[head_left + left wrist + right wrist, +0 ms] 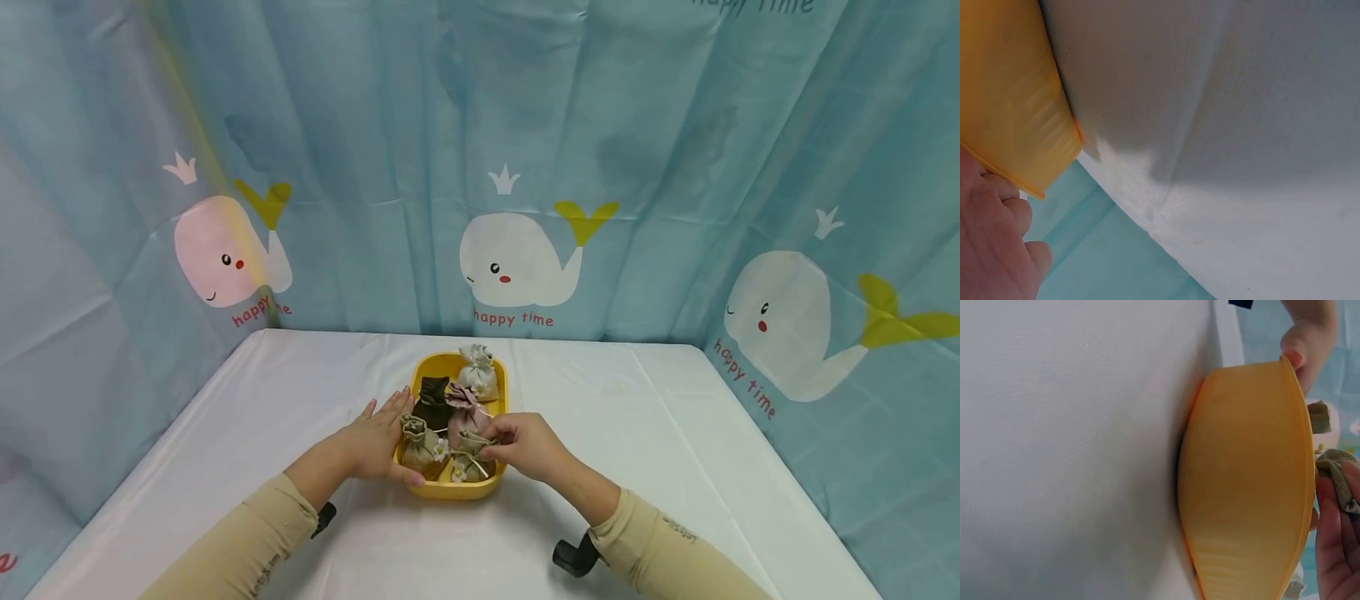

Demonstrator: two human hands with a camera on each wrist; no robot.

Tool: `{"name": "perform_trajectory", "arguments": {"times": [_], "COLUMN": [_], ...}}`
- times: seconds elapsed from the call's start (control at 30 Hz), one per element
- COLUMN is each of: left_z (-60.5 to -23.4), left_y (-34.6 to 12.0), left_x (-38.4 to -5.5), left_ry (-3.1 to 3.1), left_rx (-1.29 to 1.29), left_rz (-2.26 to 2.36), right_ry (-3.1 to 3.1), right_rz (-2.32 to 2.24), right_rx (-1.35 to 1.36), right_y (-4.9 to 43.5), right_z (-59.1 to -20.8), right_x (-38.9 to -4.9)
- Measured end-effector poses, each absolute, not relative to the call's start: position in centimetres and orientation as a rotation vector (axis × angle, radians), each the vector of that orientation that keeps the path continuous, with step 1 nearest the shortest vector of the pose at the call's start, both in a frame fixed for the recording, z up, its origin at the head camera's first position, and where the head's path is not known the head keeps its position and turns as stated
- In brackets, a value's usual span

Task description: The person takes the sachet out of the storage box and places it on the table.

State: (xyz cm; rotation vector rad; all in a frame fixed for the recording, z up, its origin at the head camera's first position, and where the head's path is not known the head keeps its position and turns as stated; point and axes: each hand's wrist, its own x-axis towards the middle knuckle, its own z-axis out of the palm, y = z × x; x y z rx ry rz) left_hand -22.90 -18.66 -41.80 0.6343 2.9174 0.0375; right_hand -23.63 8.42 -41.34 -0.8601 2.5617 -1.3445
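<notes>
A yellow plastic tub (453, 492) on the table holds several small drawstring pouches. My left hand (375, 443) rests along its left rim, fingers extended and thumb at the near corner; in the left wrist view its fingers (1016, 215) lie at the rim. With thumb and fingertips my right hand (531, 446) pinches the gathered top of an olive pouch (472, 468) at the near right, tied with a pale string and a white flower. Beside it sit another olive pouch (416, 454), a mauve pouch (461, 417), a dark pouch (431, 407) and, at the back, a whitish pouch (480, 379).
A white cloth (637, 450) covers the table around the tub. Blue curtains (360, 250) printed with whales rise along the back and both sides. Black wrist-camera mounts (576, 557) hang beneath my forearms.
</notes>
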Motion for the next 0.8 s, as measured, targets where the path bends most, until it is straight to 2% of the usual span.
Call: {"name": "perform_trajectory", "arguments": {"times": [0.8], "left_z": [-41.9], "left_y": [-18.6], "left_x": [-23.1], "left_ry": [2.911], "left_rx": [0.623], "left_rz": [0.012], "right_ry": [2.551], "right_rz": [-1.449], "right_rx": [-0.789], "right_y": [8.4], "right_z": [-39.6], "right_x": [-23.8]}}
